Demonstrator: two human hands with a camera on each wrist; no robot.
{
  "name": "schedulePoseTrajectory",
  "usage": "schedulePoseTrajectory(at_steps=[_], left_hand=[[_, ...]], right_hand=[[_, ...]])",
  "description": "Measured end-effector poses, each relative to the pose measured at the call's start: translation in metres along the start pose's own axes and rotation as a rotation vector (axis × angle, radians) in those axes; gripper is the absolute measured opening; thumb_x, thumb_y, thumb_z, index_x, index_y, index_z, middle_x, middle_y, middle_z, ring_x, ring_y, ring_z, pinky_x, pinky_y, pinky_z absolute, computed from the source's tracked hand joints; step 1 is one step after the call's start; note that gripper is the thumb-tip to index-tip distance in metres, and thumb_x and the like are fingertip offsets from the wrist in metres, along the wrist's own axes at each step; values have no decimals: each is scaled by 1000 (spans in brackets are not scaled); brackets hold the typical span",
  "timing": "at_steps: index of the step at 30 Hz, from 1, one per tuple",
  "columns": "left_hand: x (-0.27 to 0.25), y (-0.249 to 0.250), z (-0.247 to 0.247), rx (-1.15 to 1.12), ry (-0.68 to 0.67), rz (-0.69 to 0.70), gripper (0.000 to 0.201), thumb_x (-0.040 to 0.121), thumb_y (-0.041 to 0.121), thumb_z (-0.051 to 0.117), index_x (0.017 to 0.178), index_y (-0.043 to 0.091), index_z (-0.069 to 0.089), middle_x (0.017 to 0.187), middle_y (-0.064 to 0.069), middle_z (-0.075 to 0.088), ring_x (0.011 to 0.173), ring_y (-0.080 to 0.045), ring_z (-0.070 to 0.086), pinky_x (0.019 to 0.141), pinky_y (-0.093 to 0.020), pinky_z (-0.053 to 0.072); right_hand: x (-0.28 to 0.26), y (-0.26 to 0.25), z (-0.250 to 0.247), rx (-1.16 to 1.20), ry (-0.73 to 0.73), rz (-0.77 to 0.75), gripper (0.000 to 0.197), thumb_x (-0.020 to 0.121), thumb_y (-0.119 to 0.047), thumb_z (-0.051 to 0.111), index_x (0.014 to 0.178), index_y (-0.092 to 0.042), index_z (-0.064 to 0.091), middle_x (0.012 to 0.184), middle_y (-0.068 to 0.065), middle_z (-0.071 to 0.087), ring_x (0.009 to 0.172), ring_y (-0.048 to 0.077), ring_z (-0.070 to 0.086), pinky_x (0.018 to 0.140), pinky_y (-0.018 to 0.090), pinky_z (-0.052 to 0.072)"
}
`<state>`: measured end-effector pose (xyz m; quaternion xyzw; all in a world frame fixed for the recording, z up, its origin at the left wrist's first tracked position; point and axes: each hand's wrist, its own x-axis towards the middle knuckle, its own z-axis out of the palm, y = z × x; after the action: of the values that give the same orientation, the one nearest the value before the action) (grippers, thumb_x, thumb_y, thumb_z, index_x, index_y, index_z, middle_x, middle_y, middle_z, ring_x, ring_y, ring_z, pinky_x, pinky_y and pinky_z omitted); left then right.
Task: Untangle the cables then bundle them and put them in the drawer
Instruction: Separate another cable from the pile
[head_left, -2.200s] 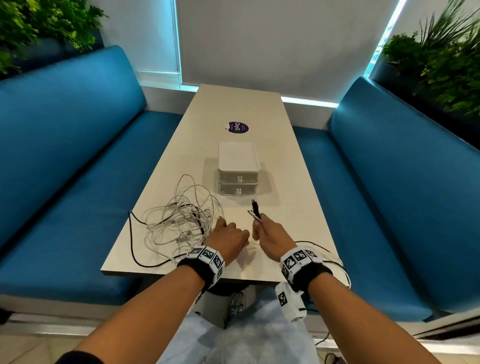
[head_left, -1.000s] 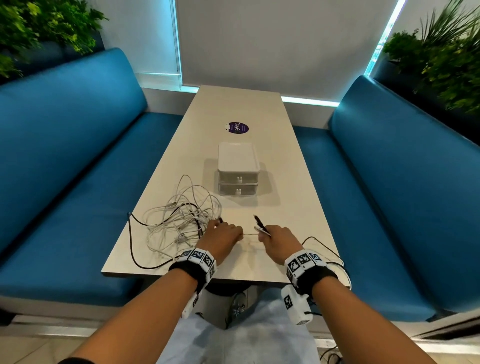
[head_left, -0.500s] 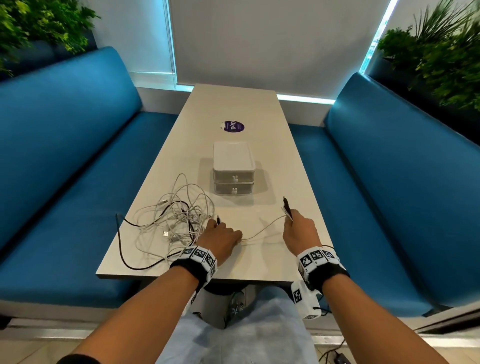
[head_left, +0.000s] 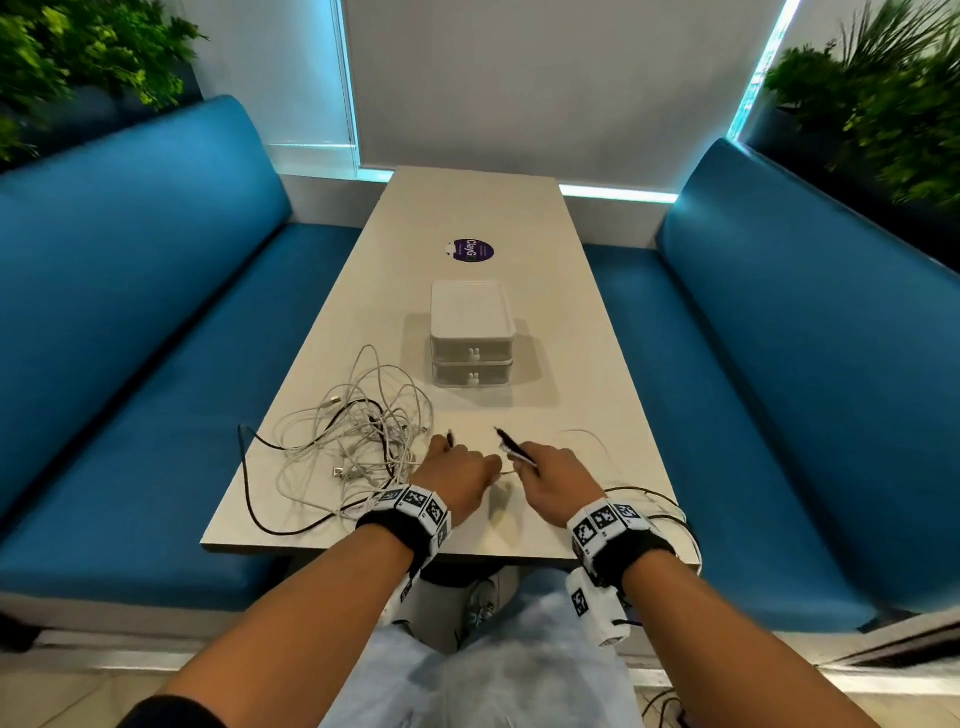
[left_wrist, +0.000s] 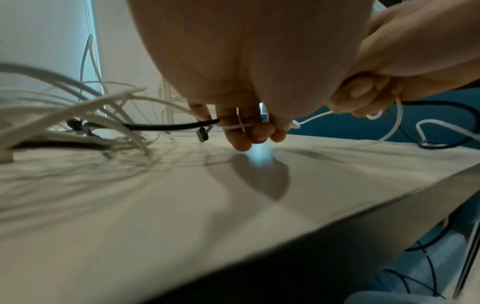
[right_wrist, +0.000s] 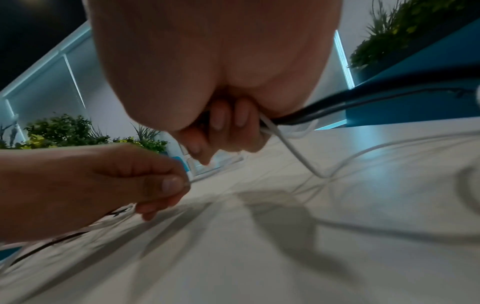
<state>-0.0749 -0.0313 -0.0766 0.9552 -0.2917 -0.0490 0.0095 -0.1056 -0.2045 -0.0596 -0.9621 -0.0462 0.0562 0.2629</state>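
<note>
A tangle of white and black cables (head_left: 358, 441) lies on the near left of the table (head_left: 571, 364). My left hand (head_left: 470, 470) sits at the tangle's right edge, fingers (left_wrist: 246, 131) curled round a black cable (left_wrist: 171, 127) and a thin white cable. Close beside it, my right hand (head_left: 537, 467) grips a black cable (right_wrist: 337, 107) and a white cable (right_wrist: 293, 152), their plug ends (head_left: 511, 449) sticking out forward. A short stretch of white cable runs between the two hands. The white two-drawer box (head_left: 471, 338) stands mid-table, both drawers closed.
Loops of black cable (head_left: 654, 499) hang over the table's near right corner. A purple sticker (head_left: 471, 251) lies beyond the drawer box. Blue benches (head_left: 130, 338) flank the table on both sides, and plants (head_left: 883, 93) stand behind them.
Half a second ago my right hand was out to the right with the white cable stretched; it has come back beside the left hand. The left hand has stayed at the tangle.
</note>
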Motion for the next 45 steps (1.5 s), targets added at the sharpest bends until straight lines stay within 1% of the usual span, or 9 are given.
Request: schedulePoseTrajectory(at_steps=[6,10,13,18,22,30,34,41,45], left_hand=[[3,-1,-4,-87,75,6,19,94,11,39,96,28,47,91,2,67,92,-25,60,94,-44,27],[-1,-33,5,-125,30,-90,21,96,11,41,94,30,49,93,5,65,95,-22,57,104,-42,23],[-4,-40,8,-87,30,-44,27,89,6,44,89,32,42,92,8,64,94,-20,55,101,-40,24],[3,-15,3,-47,54,-33,25,90,7,42,88,32,40,92,5,66,92,-22,56,98,-42,24],[6,2,-2,-24,65,-2,21,92,9,44,93,29,51,90,1,66,89,-26,58,92,-41,25],[5,9,-6,80,97,61,20,103,25,37,105,24,57,99,1,67,97,-26,59,100,-47,27],[-5,-12,2,105,48,30,17,100,18,43,110,22,56,107,0,66,105,-27,55,97,-44,28],[-5,-10,-8,159,58,82,17,103,19,36,106,20,53,96,-3,67,90,-29,60,98,-45,24],[0,7,-14,132,24,103,17,100,14,36,106,17,51,93,-5,68,82,-31,62,96,-43,26]], right_hand=[[2,1,0,60,-51,81,20,98,-27,49,101,-21,68,100,8,70,95,29,64,74,30,45],[0,30,-25,22,42,270,20,97,-28,50,105,-19,66,103,14,68,87,32,62,71,32,46],[-5,47,-36,-74,16,386,22,99,-29,48,109,-17,64,103,13,67,79,27,57,69,30,43],[-6,37,-25,-62,107,314,30,102,-30,39,115,-13,61,106,16,66,100,35,59,78,35,45],[-6,21,-17,-12,123,183,31,101,-28,42,122,-15,62,104,15,69,99,36,61,78,36,46],[-9,4,-7,75,-63,134,20,95,-28,48,86,-20,64,80,7,72,78,27,66,73,36,53],[-11,25,-16,-113,-21,219,26,99,-31,46,106,-14,64,101,15,67,93,34,63,74,33,47],[-16,42,-24,-243,66,364,29,100,-34,39,108,-14,59,102,12,65,90,32,63,77,37,52],[-13,24,-19,-143,182,300,29,100,-32,41,119,-15,53,101,17,65,92,38,63,77,40,51]])
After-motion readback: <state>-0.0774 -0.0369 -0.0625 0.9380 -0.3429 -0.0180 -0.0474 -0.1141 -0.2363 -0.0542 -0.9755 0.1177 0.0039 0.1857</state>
